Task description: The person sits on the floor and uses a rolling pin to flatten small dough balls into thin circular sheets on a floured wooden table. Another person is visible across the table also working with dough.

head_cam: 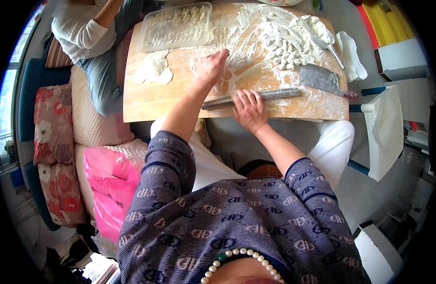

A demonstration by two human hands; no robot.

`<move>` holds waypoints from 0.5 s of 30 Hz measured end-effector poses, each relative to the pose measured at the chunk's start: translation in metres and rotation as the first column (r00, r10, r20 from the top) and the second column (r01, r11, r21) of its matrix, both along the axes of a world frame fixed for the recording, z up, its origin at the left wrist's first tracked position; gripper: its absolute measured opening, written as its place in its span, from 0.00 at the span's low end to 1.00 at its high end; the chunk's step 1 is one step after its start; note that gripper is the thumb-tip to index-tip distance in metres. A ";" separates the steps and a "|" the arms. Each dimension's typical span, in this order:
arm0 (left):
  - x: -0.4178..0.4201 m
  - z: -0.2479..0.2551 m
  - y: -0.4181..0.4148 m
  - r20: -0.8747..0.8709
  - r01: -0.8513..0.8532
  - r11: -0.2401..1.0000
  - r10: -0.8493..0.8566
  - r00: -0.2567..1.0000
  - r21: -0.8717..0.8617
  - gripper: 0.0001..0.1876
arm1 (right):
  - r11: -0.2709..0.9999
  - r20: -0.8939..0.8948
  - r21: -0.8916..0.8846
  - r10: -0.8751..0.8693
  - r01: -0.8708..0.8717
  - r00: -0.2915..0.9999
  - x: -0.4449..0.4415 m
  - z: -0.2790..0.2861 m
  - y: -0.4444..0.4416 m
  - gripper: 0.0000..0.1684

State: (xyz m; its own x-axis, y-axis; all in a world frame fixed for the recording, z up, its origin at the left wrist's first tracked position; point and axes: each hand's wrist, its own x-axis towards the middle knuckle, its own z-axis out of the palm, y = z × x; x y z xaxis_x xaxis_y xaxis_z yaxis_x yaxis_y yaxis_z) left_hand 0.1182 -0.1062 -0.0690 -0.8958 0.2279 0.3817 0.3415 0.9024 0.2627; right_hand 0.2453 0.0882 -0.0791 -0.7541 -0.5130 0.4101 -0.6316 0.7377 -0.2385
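My right hand [251, 108] rests over a grey metallic rolling pin [282, 93] near the front edge of a wooden board [184, 94]. Farther up, my left hand [211, 67] is above the floured surface with its fingers curled; whether anything is inside them is hidden. Thin round dough wrappers [155, 69] lie overlapping to its left. On the right, small floured dough pieces [282, 53] are heaped in loose flour [253, 26]. A cleaver [319, 78] with a red handle lies flat below them.
A translucent plastic tray [140, 42] holds dumplings [186, 15] along its far side. A metal scoop [333, 44] with flour sits at the right. Another person [85, 39] sits at the left. A white stool [384, 131] stands right, a pink plastic bag [110, 188] lower left.
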 end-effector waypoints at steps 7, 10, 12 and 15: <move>0.007 0.009 -0.055 0.314 -0.156 0.917 0.036 0.949 0.366 0.07 | 0.999 0.005 0.024 -0.023 0.023 1.000 -0.002 -0.003 0.005 0.26; 0.029 -0.001 -0.051 0.444 -0.158 0.894 -0.050 0.895 0.419 0.07 | 1.000 0.028 0.030 -0.009 0.008 1.000 -0.002 -0.002 0.005 0.29; 0.032 -0.002 -0.044 0.382 -0.126 0.909 -0.040 0.923 0.398 0.07 | 0.999 0.019 0.038 -0.010 0.010 1.000 -0.002 0.000 0.005 0.29; 0.027 -0.008 -0.038 0.290 -0.077 0.900 -0.057 0.955 0.430 0.08 | 0.999 0.000 0.039 -0.008 0.008 1.000 -0.003 -0.001 0.004 0.28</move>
State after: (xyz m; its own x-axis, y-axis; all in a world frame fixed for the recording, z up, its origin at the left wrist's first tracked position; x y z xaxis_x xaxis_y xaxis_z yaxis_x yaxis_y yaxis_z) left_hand 0.1452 -0.1445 -0.0768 -0.9822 0.0908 0.1646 0.1820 0.6787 0.7115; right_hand 0.2420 0.0925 -0.0797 -0.7585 -0.5220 0.3901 -0.6252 0.7517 -0.2097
